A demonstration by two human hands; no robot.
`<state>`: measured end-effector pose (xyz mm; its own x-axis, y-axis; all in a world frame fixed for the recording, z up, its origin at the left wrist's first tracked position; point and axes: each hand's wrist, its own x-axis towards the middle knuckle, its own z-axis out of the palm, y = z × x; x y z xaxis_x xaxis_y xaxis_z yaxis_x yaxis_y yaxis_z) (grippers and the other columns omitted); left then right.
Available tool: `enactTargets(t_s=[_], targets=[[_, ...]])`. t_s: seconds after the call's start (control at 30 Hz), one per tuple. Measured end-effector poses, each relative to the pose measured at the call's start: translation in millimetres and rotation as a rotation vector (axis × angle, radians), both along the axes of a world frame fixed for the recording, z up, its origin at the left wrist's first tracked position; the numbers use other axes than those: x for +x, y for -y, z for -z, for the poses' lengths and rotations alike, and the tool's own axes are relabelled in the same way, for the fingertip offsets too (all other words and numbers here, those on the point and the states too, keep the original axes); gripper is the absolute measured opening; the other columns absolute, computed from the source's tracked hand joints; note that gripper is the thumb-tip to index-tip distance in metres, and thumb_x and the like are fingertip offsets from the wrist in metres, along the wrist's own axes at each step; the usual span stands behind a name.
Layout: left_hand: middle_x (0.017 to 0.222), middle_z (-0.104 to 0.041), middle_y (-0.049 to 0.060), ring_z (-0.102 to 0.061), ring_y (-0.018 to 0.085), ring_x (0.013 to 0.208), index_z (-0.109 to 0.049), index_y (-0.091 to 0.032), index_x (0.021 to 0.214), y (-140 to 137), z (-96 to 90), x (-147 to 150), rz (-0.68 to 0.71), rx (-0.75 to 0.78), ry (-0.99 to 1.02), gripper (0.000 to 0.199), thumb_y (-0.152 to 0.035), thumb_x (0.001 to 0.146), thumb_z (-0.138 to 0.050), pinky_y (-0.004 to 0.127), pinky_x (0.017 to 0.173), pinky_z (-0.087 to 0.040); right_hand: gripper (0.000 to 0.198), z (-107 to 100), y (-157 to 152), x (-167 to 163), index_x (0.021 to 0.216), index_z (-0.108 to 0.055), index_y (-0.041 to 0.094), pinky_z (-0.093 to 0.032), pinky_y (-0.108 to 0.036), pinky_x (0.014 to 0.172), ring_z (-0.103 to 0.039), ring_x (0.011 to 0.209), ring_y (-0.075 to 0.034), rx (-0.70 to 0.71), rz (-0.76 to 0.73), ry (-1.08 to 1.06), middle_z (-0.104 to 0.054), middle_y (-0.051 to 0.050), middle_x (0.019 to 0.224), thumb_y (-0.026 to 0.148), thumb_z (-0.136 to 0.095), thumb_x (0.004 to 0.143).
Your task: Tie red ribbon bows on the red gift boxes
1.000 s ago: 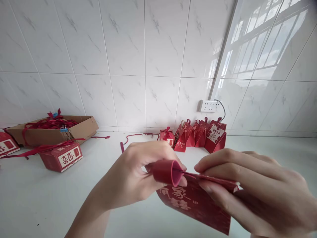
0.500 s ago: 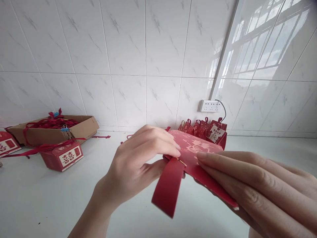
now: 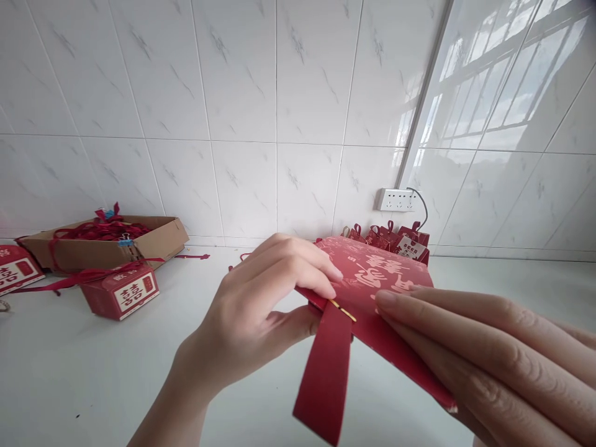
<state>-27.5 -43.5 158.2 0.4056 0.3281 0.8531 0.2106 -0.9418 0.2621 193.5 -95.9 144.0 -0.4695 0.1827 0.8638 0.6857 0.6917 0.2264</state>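
Note:
Both of my hands hold a red printed paper box (image 3: 356, 264) up above the table, its top face tilted toward me. My left hand (image 3: 265, 310) grips the left edge, fingers on top and thumb underneath. My right hand (image 3: 493, 347) has its fingers laid along the right side, and its thumb is hidden. From the near edge, between my hands, a red ribbon (image 3: 326, 372) hangs toward me beside a thin gold bar (image 3: 343, 309). The underside of the box is out of sight.
A brown cardboard tray (image 3: 162, 242) heaped with red ribbons (image 3: 109, 230) stands at the left back. Before it sits a red gift box (image 3: 120, 292), with another box (image 3: 18, 270) at the left edge. Several small red boxes (image 3: 412, 245) stand by the wall under a power strip (image 3: 397, 200).
The held box tips a little more toward me, showing more of its printed top. Its ribbon hangs lower and farther right. Both hands keep their hold.

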Motion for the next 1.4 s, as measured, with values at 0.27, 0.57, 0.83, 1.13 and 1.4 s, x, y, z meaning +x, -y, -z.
enactTargets(t_s=[0.27, 0.57, 0.83, 1.13, 1.4], targets=[[0.096, -0.068, 0.003, -0.063, 0.017, 0.088, -0.057, -0.022, 0.077, 5.0, -5.0, -0.8, 0.002, -0.077, -0.056, 0.010, -0.013, 0.080, -0.061, 0.029, 0.073, -0.052, 0.027, 2.5, 1.7, 2.3, 0.109, -0.068, 0.022, -0.056, -0.026, 0.054, -0.069, 0.087, -0.025, 0.009, 0.034, 0.017, -0.073, -0.005, 0.096, 0.018, -0.061, 0.083], [0.090, -0.063, 0.000, -0.061, 0.014, 0.091, -0.054, -0.022, 0.079, 4.4, -1.4, 1.6, 0.066, -0.176, -0.035, 0.014, -0.009, 0.081, -0.058, 0.026, 0.080, -0.051, 0.031, 6.1, -2.2, 2.9, 0.112, -0.066, 0.020, -0.056, -0.028, 0.056, -0.068, 0.091, -0.026, -0.009, -0.009, 0.034, -0.071, -0.006, 0.103, 0.013, -0.060, 0.082], [0.085, -0.059, 0.000, -0.059, 0.014, 0.087, -0.051, -0.020, 0.079, 2.4, 0.5, 2.7, 0.103, -0.179, -0.038, 0.011, -0.012, 0.084, -0.055, 0.028, 0.083, -0.050, 0.024, 7.8, -3.7, -4.0, 0.104, -0.069, 0.020, -0.056, -0.028, 0.058, -0.069, 0.085, -0.024, 0.027, 0.003, -0.028, -0.072, -0.005, 0.094, 0.015, -0.059, 0.083], [0.081, -0.057, 0.000, -0.056, 0.012, 0.081, -0.051, -0.020, 0.078, 0.6, 1.9, 4.5, 0.119, -0.082, -0.004, 0.012, -0.010, 0.085, -0.055, 0.029, 0.080, -0.050, 0.026, 12.8, -3.1, -0.9, 0.105, -0.068, 0.020, -0.056, -0.029, 0.060, -0.068, 0.087, -0.023, 0.099, 0.037, 0.004, -0.071, -0.003, 0.100, 0.017, -0.057, 0.082], [0.088, -0.054, 0.002, -0.058, 0.014, 0.085, -0.060, -0.021, 0.083, 1.3, 1.3, 3.4, 0.123, 0.065, -0.009, 0.023, 0.001, 0.079, -0.055, 0.030, 0.076, -0.053, 0.018, 14.6, -2.1, -6.3, 0.095, -0.070, 0.018, -0.057, -0.030, 0.058, -0.069, 0.085, -0.025, 0.102, 0.037, -0.055, -0.070, -0.007, 0.101, 0.024, -0.056, 0.085]])
